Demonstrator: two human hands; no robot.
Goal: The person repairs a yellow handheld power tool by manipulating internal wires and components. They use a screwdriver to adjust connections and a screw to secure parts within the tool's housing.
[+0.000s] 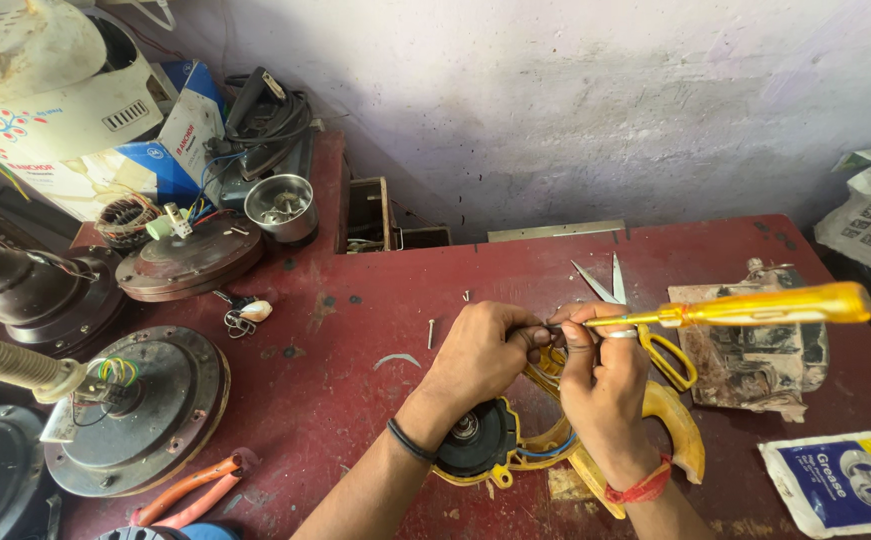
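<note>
Right hand (603,385) clamps the light, rigid yellow-handled screwdriver (755,306) near its shaft; left hand (477,352) pinches something unseen above the rigid yellow motor housing (670,425).

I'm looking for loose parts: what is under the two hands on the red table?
Under the left hand and right hand lies a yellow housing with a black motor in it. The hands cover its middle, so whatever the screwdriver tip meets is hidden.

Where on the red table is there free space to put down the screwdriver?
Bare red table lies between the steel bowl and the scissors. The left side is crowded with fan motors; the right holds a dirty motor block and grease packet.
</note>
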